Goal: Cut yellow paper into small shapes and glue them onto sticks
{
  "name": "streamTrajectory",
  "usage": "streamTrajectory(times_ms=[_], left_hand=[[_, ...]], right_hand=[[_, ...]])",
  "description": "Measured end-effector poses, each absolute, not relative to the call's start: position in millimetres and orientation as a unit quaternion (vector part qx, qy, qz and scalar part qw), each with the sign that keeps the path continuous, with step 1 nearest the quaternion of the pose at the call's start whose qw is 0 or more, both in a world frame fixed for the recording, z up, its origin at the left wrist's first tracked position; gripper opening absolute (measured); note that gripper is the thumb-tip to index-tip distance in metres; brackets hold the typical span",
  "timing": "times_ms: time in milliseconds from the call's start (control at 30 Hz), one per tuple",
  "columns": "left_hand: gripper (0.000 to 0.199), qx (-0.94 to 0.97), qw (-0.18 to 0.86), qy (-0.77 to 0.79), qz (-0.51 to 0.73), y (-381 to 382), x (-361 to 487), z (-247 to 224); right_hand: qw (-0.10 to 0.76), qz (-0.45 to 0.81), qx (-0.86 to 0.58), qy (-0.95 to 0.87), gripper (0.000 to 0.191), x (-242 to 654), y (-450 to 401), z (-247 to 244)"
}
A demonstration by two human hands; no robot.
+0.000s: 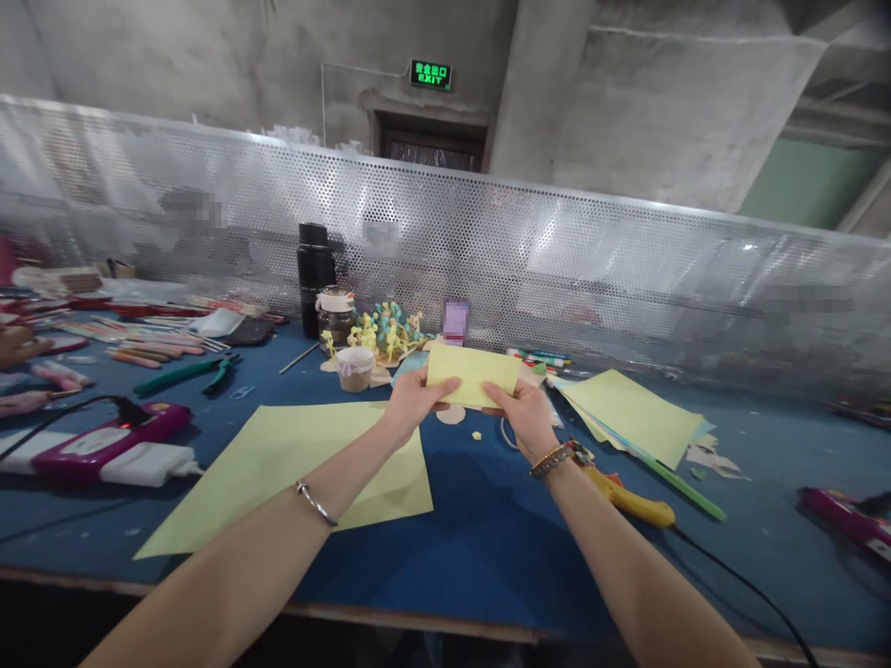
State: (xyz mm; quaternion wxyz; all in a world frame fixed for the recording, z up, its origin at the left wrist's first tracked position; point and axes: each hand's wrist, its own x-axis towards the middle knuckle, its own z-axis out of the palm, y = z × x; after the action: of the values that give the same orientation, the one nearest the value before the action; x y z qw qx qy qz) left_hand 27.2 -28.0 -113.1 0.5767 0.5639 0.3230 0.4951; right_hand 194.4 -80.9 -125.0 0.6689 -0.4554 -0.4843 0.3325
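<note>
Both hands hold up a small yellow paper rectangle [471,371] above the table. My left hand [412,401] pinches its lower left corner, thumb in front. The lower right corner is gripped by my right hand [523,416] in the same way. Beneath my left forearm a large yellow sheet [278,464] lies flat. A yellow glue gun [633,499] with a black cord rests by my right wrist. Beyond the held paper, a phone [456,320] leans upright against the perforated screen.
A stack of yellow paper [633,408] and a green stick [686,487] lie to the right. Behind stand a small tub [355,369], small yellow and blue figures [386,334], and a black bottle [315,278]. Left are pliers [187,373] and a purple power strip [90,450]. Another person's hand [19,343] shows far left.
</note>
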Motion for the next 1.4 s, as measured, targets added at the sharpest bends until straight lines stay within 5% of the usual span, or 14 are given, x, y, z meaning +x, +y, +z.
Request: streamTrajectory(times_ms=[667, 1100, 1400], left_hand=[[0.042, 0.588, 0.603, 0.307, 0.444, -25, 21, -111], [0.032, 0.453, 0.666, 0.293, 0.515, -25, 24, -107], [0.035, 0.43, 0.701, 0.213, 0.527, -35, 34, -109]], right_hand=[[0.641, 0.364, -0.436, -0.516, 0.044, 203, -86, -122], [0.597, 0.413, -0.429, -0.538, 0.02, 196, -89, -121], [0.568, 0.195, -0.446, -0.664, 0.044, 192, -83, -129]])
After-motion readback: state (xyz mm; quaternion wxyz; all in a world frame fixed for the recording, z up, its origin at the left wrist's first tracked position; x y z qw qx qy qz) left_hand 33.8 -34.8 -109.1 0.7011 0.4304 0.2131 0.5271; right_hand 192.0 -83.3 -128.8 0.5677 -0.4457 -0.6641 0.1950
